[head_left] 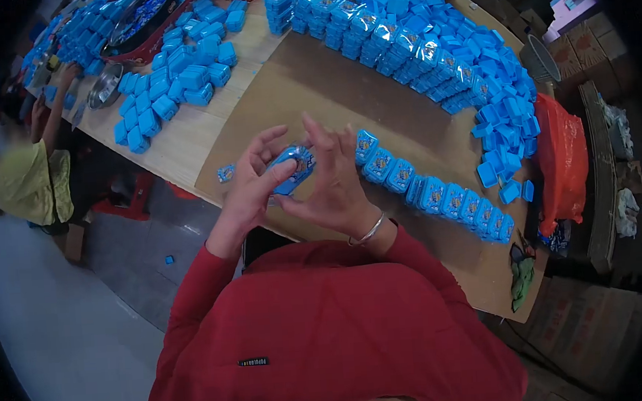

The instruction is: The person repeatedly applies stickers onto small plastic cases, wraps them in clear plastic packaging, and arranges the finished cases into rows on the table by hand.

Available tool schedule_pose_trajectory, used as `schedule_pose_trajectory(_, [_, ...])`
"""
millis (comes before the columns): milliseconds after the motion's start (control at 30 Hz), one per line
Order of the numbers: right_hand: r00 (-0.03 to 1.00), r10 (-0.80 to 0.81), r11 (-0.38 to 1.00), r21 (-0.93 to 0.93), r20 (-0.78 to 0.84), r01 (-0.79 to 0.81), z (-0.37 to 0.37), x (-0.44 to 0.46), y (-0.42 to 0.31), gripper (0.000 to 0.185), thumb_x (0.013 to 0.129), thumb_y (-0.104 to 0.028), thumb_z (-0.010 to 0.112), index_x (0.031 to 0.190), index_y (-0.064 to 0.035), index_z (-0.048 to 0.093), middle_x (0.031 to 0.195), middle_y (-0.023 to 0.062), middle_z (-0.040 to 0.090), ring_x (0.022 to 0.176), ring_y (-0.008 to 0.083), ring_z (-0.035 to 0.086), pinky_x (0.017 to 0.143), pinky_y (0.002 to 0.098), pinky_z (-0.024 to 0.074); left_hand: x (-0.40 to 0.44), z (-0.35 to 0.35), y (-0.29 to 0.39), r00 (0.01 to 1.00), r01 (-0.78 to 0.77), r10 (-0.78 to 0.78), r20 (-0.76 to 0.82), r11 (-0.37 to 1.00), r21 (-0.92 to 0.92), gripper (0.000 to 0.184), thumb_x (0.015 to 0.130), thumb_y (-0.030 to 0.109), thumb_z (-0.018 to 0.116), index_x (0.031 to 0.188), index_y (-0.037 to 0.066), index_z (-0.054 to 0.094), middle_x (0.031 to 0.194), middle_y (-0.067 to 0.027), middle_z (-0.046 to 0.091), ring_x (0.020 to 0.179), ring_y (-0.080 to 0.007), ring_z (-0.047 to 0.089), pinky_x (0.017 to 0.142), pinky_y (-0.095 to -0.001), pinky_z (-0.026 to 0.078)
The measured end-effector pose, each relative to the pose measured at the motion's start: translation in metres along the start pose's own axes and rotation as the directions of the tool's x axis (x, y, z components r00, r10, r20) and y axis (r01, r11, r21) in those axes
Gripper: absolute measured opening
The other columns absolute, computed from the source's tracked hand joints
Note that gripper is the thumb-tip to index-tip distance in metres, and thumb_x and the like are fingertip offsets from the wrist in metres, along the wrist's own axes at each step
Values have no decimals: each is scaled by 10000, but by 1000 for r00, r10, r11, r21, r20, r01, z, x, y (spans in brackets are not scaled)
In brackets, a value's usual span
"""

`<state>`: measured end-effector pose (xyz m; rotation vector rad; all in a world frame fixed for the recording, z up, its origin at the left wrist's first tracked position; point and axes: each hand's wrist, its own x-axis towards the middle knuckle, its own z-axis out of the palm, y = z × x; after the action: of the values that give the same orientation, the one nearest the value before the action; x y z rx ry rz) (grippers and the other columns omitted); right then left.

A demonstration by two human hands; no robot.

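My left hand (252,177) is closed around a small blue plastic box (300,161) with a shiny printed top, its thumb lying across the box. My right hand (332,172), with a bracelet at the wrist, is beside the box with fingers spread and thumb apart. Whether its thumb touches the box's lower edge I cannot tell. Just right of my right hand starts a row of blue boxes with printed tops (431,194), running towards the right edge of the brown board. A small printed blue piece (226,173) lies left of my left hand.
Stacked printed boxes (388,42) form a curved wall at the back, with a heap of plain blue boxes (504,127) behind. More blue boxes (181,73) lie on the left. A red bag (561,160) stands right. Another person in a yellow-green head covering (26,185) sits left.
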<state>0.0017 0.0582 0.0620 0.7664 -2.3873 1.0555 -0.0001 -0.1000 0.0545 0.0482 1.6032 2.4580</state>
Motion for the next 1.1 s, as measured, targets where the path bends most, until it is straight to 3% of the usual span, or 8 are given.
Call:
schedule_pose_trajectory(133, [1000,24,999,-31,3,-23,-17,-1,3,1069,565,-265,803,1419,-31,204,1117,121,497,1039,285,506,1026,561,208,2,13,1,999,-20,22,-34,998,52,535,803,48,698,1264,3,431,1026,-103,597,922,-146,605,812,-269,503])
schedule_pose_trajectory(233, [999,43,998,-42,24,-42,-24,-4,3,1086,563,-255,798,1427,-31,179,1120,121,498,1047,284,507,1034,565,199,-3,22,-5,997,-43,42,-59,999,-6,540,802,48,698,1266,2,424,1030,-91,585,939,-140,595,823,-267,499])
schedule_pose_trajectory(600, [1000,26,1000,13,-17,-25,-42,-9,10,1120,549,-227,814,1441,-47,162,1104,108,503,1006,255,539,1068,580,140,-14,47,-1,1000,12,-10,24,997,-71,543,825,45,677,1285,3,390,1089,-86,549,999,-132,560,860,-256,477])
schedule_pose_trajectory(800, [998,49,986,-160,43,-42,-54,-17,-1,990,583,-228,775,1406,-59,251,1134,136,470,1070,307,480,1062,562,190,-12,55,-10,998,16,-18,57,999,29,532,836,40,663,1285,-11,383,1092,-95,554,982,-141,568,870,-264,475])
schedule_pose_trajectory(967, [951,274,930,-291,143,-224,-94,-40,22,858,605,-174,716,1364,-85,325,1110,152,459,1089,356,461,1049,566,214,-9,62,-32,975,55,-111,194,961,271,525,882,115,604,1344,26,371,1154,-99,536,1070,-158,526,928,-273,427])
schedule_pose_trajectory(1100, [889,409,843,-457,204,-283,-125,-67,53,827,608,-154,702,1352,-82,348,1118,156,447,1102,365,454,1044,585,214,-4,50,-32,987,70,-110,115,950,303,523,890,130,598,1354,44,374,1146,-99,541,1071,-155,521,933,-280,423])
